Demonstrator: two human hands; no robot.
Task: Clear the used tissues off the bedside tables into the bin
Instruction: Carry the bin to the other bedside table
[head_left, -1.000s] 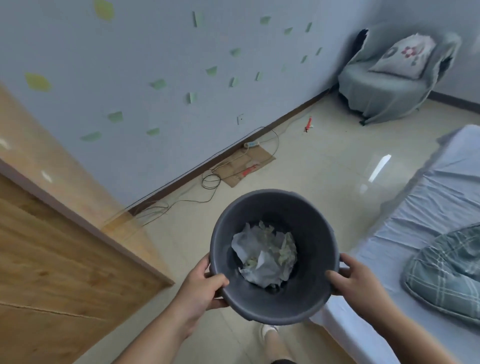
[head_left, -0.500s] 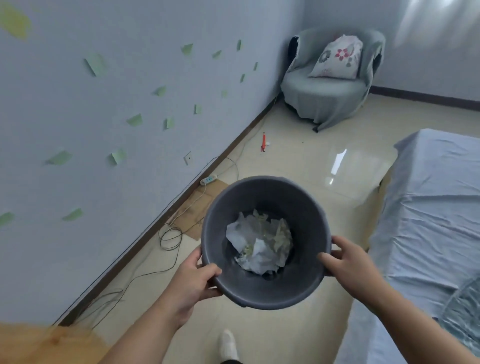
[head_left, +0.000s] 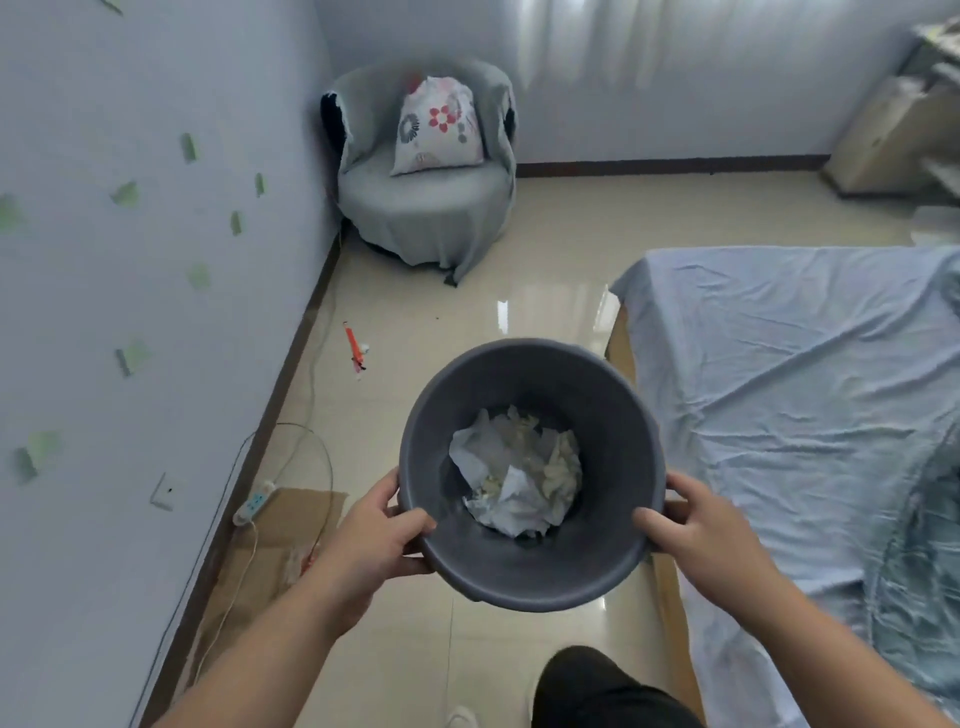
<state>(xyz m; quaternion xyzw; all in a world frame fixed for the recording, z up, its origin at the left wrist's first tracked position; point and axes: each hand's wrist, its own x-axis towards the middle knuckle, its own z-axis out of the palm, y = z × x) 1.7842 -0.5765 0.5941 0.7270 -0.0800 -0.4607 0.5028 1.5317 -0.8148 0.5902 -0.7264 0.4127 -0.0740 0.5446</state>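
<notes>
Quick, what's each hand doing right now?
Left hand: grips the bin at its left rim, thumb inside.
Right hand: grips the bin's right rim, thumb over the edge.

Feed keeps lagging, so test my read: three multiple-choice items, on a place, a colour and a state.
1. Where is the white flowered cushion? A. wooden shelf B. round grey armchair C. drawer
2. What colour is the round plastic bin holding crumpled white tissues? A. red B. dark grey C. yellow
3. How is the bin carried? A. left hand and right hand grip its rim B. one hand alone C. on a hook
1 B: it leans on the armchair's back. 2 B: its wall is dark grey. 3 A: a thumb hooks over the rim on each side.
</notes>
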